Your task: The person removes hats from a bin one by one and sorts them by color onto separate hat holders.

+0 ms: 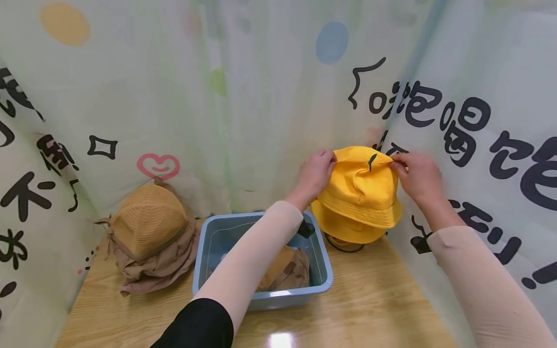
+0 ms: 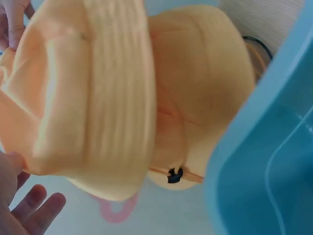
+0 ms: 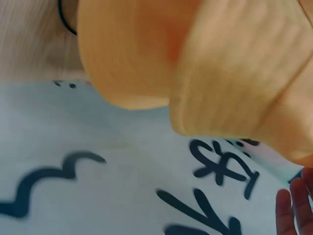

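Note:
A yellow bucket hat (image 1: 359,181) with a small green leaf mark hangs between my two hands. My left hand (image 1: 314,176) pinches one side of its crown and my right hand (image 1: 418,178) pinches the other. Directly below it is a second yellow hat (image 1: 348,231), mostly covered in the head view. The left wrist view shows this lower hat (image 2: 210,83) with a thin cord and a black cord lock (image 2: 175,175). A black loop (image 1: 344,249) lies at its base. In the right wrist view, only the fingers (image 3: 298,200) of my right hand appear, at the lower right edge.
Left of the hats, a blue plastic bin (image 1: 323,275) holds a brown hat (image 1: 298,270), partly hidden by my left sleeve. A tan woven hat (image 1: 150,220) with brown cloth sits at the left of the wooden table (image 1: 361,299). Printed curtains (image 1: 261,121) surround the table.

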### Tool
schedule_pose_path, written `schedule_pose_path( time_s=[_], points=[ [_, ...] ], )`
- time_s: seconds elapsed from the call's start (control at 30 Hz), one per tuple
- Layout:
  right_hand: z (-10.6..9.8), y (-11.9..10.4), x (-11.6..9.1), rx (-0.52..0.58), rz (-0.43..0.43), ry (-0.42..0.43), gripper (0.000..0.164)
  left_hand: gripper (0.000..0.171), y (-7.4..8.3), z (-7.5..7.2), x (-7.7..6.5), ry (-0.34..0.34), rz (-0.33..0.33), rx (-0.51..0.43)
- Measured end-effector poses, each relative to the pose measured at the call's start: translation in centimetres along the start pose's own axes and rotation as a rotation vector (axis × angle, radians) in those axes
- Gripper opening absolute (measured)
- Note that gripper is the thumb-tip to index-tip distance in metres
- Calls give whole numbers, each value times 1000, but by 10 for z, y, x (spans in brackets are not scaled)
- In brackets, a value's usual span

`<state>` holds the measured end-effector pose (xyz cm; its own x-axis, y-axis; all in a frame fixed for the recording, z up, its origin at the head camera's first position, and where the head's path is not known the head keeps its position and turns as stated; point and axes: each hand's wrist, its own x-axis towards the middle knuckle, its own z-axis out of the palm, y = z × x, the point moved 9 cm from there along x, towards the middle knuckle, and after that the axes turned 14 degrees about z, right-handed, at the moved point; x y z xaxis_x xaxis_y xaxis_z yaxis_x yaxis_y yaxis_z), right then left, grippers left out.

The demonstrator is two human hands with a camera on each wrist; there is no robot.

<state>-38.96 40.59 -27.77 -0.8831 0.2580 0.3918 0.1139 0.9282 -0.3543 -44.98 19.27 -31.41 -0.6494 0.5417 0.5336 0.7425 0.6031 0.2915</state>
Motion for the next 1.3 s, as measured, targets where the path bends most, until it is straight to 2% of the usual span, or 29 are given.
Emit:
schedule_pose_path(
  time_s=[0.13,0.2,0.33,0.4,0.47,0.6,0.7,0.83,0.97,1.1,1.3],
  points=[
    [33,17,-4,30,84,-109,31,15,-7,18,-8,-69,-32,11],
    [44,24,-6,34,111,-138,33,15,-9,26,-10,-100,-36,23],
    [56,31,-8,51,140,-163,32,17,-10,41,-15,-156,-28,30],
    [60,33,-8,73,152,-166,33,22,-7,48,-16,-178,-1,22],
    [62,34,-10,119,161,-154,38,39,-2,57,-16,-207,56,5],
    [70,34,-23,277,128,-66,52,92,13,76,-17,-290,191,-51],
    [86,35,-39,348,51,-3,66,116,18,93,-23,-375,227,-68],
    [117,37,-55,329,-8,-29,82,128,13,112,-33,-430,188,-98],
    [140,41,-61,335,13,-96,87,130,3,122,-41,-439,105,-162],
    [149,43,-65,368,18,-99,87,130,-4,130,-46,-446,74,-177],
    [157,48,-68,359,8,-99,86,131,-7,140,-47,-460,90,-188]
  ],
)
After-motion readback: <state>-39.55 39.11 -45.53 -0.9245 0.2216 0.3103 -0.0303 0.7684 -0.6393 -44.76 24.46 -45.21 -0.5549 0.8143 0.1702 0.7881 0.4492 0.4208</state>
